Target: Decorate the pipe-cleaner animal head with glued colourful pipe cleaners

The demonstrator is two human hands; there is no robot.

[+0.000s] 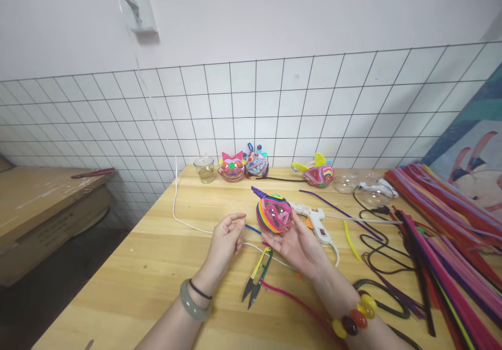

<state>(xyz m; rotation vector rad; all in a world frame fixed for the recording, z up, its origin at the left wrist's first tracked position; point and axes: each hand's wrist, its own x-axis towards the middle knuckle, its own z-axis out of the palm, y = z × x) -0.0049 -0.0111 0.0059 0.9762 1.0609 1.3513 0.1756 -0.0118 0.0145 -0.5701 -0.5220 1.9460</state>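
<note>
The fingers of the right hand (300, 248) spread around the underside and right side of a part-covered ball (273, 215), cradling it above the tabletop (157, 287) at the centre of the frame. Just left of it, the fingers of the left hand (227, 237) are loosely curled, thumb near forefinger; I can't tell whether they pinch the tip of the blue stem (253, 229).

The ball looks well along to me: rainbow bands (263, 218) line its left side and a purple twist (259, 193) juts out at its upper left, though clear plastic shows bare across its front.

Below lie the snips (264, 264), and to the right, the glue gun (317, 219). Behind, the pink figure (232, 167), blue figure (257, 165) and yellow-finned fish (318, 175) look complete; right of centre, a clear ball (345, 183) looks undecorated.
</note>
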